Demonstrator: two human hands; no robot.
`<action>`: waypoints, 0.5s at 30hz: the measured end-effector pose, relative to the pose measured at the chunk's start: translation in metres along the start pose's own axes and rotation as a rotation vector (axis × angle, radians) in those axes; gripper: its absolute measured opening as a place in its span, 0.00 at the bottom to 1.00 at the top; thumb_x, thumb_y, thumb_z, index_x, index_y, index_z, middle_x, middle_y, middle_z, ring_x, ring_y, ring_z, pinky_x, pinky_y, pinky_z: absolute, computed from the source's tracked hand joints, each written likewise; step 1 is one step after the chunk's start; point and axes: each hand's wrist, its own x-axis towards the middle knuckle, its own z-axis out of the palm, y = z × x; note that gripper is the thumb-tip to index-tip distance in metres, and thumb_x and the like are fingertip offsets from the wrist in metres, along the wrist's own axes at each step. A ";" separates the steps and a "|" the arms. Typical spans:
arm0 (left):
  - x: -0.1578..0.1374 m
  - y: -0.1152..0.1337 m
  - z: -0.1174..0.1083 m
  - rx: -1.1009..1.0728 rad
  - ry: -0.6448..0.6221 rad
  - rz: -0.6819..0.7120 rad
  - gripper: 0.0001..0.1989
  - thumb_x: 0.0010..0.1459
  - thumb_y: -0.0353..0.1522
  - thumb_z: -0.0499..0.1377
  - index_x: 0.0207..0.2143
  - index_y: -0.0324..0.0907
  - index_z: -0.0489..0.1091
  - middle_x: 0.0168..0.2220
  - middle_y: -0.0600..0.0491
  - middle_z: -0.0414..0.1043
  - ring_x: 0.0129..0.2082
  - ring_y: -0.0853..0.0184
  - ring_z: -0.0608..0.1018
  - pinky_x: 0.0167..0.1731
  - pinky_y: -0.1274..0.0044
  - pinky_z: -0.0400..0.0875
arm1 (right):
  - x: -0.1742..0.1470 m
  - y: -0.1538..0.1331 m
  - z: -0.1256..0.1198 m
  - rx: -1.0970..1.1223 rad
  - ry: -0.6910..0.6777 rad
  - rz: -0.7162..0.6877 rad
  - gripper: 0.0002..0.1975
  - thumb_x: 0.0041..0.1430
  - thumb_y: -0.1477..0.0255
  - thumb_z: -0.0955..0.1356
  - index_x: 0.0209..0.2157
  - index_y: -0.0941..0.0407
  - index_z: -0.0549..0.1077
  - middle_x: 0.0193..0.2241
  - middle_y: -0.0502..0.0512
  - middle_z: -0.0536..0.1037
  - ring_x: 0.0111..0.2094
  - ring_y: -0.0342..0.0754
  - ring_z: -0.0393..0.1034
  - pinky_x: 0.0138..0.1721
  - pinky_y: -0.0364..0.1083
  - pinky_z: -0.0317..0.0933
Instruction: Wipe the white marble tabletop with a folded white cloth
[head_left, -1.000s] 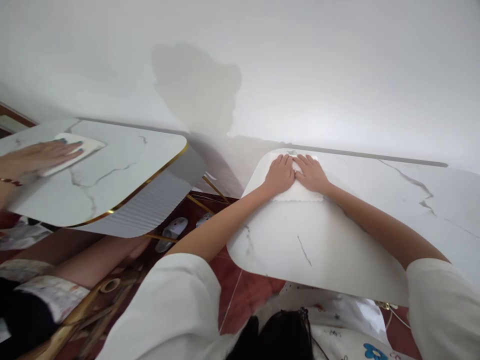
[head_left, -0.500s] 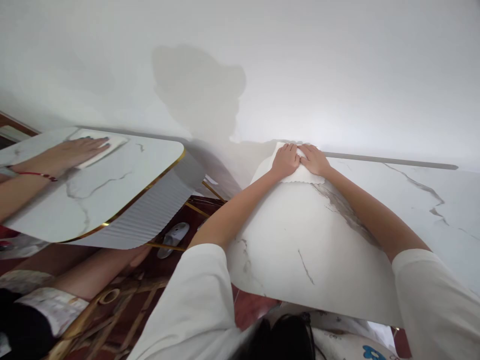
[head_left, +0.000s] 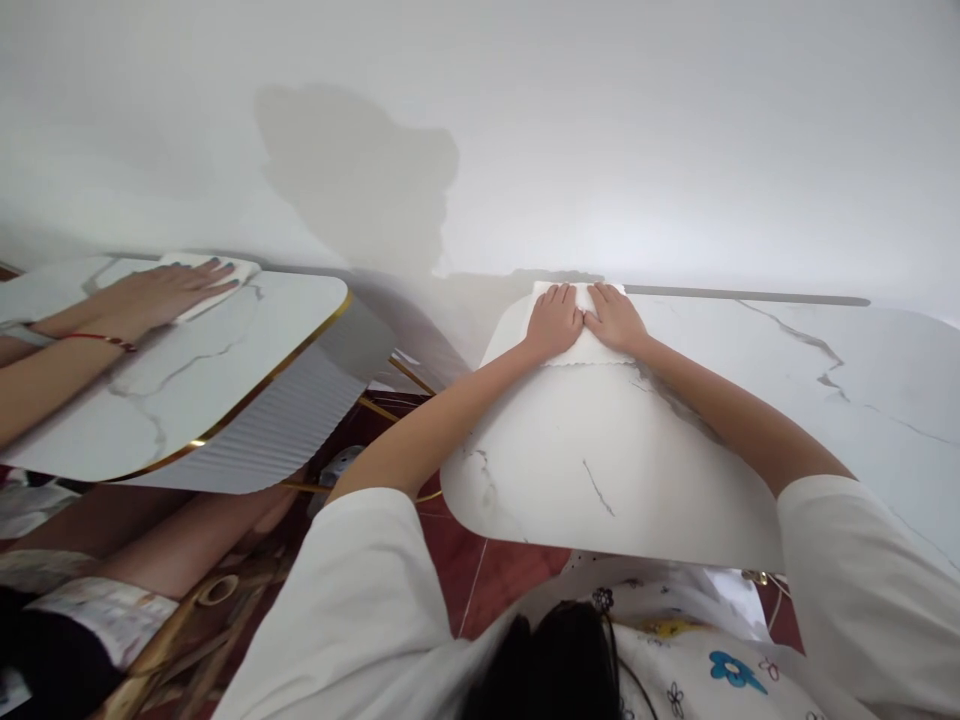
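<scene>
A white cloth (head_left: 589,354) with a scalloped edge lies on the far end of a white marbled tabletop (head_left: 540,450), close to the wall. My left hand (head_left: 555,322) rests on the cloth's left part, palm down, fingers stretched toward the wall. Beside it, my right hand (head_left: 615,318) lies flat on the right part of the same cloth, fingers extended. The two thumbs point inward and nearly meet. Both palms cover much of the cloth, and both arms reach straight out across the tabletop.
At the left, a co-worker's hand (head_left: 169,290) presses another white cloth (head_left: 244,270) on a second marbled table (head_left: 187,400) with a gold rim. A pale wall (head_left: 600,130) rises behind both tables. A wooden chair (head_left: 199,640) stands lower left, above the red floor (head_left: 480,580).
My fingers lie flatter and farther apart on the cloth. The co-worker's hand and cloth have moved a little right along their table. My view has shifted slightly.
</scene>
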 end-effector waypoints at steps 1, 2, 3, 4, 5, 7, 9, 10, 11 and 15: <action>-0.006 0.003 -0.002 0.000 -0.007 0.004 0.24 0.62 0.30 0.43 0.57 0.27 0.60 0.60 0.36 0.61 0.61 0.54 0.62 0.60 0.64 0.56 | -0.007 -0.003 -0.002 0.005 0.005 0.000 0.27 0.65 0.67 0.55 0.61 0.65 0.57 0.64 0.66 0.58 0.64 0.57 0.49 0.61 0.55 0.47; -0.012 0.006 -0.004 -0.001 -0.012 0.005 0.24 0.62 0.31 0.43 0.58 0.27 0.60 0.60 0.36 0.61 0.62 0.53 0.61 0.60 0.63 0.56 | -0.014 -0.006 -0.004 0.010 0.007 0.000 0.27 0.64 0.67 0.55 0.61 0.64 0.57 0.64 0.65 0.58 0.64 0.57 0.49 0.61 0.55 0.47; -0.018 0.009 -0.006 -0.004 -0.017 0.003 0.25 0.62 0.31 0.42 0.58 0.27 0.59 0.61 0.36 0.60 0.62 0.53 0.61 0.60 0.63 0.56 | -0.020 -0.009 -0.006 0.013 0.005 0.001 0.27 0.64 0.67 0.55 0.61 0.64 0.57 0.63 0.65 0.58 0.64 0.56 0.49 0.61 0.55 0.48; -0.024 0.012 -0.007 -0.006 -0.020 -0.002 0.25 0.63 0.31 0.42 0.58 0.28 0.59 0.61 0.37 0.60 0.62 0.53 0.61 0.60 0.62 0.55 | -0.027 -0.013 -0.008 0.013 0.001 0.003 0.27 0.64 0.67 0.55 0.61 0.64 0.57 0.63 0.65 0.58 0.64 0.56 0.50 0.61 0.55 0.48; -0.030 0.014 -0.009 -0.006 -0.022 -0.009 0.25 0.63 0.31 0.42 0.59 0.29 0.58 0.61 0.37 0.60 0.63 0.53 0.61 0.60 0.62 0.55 | -0.033 -0.016 -0.009 0.010 -0.003 0.007 0.27 0.64 0.67 0.55 0.61 0.64 0.57 0.63 0.65 0.58 0.64 0.56 0.50 0.61 0.54 0.48; -0.042 0.019 -0.012 -0.002 -0.024 -0.018 0.25 0.62 0.32 0.43 0.59 0.31 0.58 0.62 0.38 0.59 0.63 0.53 0.60 0.60 0.61 0.55 | -0.045 -0.022 -0.011 -0.004 -0.008 0.012 0.28 0.63 0.67 0.56 0.61 0.65 0.57 0.63 0.65 0.59 0.64 0.57 0.50 0.62 0.54 0.47; -0.055 0.024 -0.016 0.001 -0.028 -0.015 0.25 0.62 0.32 0.43 0.59 0.31 0.58 0.61 0.37 0.59 0.63 0.52 0.60 0.60 0.60 0.56 | -0.058 -0.029 -0.013 -0.015 -0.003 0.010 0.28 0.63 0.67 0.56 0.61 0.65 0.57 0.63 0.65 0.59 0.63 0.57 0.51 0.61 0.54 0.48; -0.061 0.027 -0.019 0.003 -0.030 -0.008 0.25 0.62 0.32 0.43 0.59 0.30 0.58 0.61 0.36 0.59 0.63 0.52 0.60 0.59 0.60 0.56 | -0.065 -0.032 -0.015 -0.016 0.004 0.006 0.28 0.63 0.67 0.56 0.61 0.64 0.57 0.63 0.65 0.59 0.63 0.57 0.51 0.61 0.55 0.48; -0.069 0.031 -0.021 0.006 -0.032 0.000 0.25 0.62 0.32 0.43 0.59 0.30 0.57 0.61 0.36 0.59 0.63 0.52 0.60 0.59 0.60 0.56 | -0.073 -0.036 -0.016 -0.015 0.010 0.000 0.27 0.63 0.67 0.56 0.62 0.63 0.57 0.63 0.65 0.59 0.64 0.57 0.51 0.61 0.55 0.48; -0.102 0.050 -0.037 0.039 -0.054 0.020 0.26 0.62 0.32 0.44 0.60 0.29 0.57 0.61 0.35 0.59 0.63 0.50 0.60 0.59 0.60 0.57 | -0.110 -0.052 -0.027 -0.003 0.012 0.006 0.27 0.63 0.67 0.56 0.61 0.64 0.58 0.63 0.64 0.59 0.64 0.57 0.50 0.62 0.55 0.47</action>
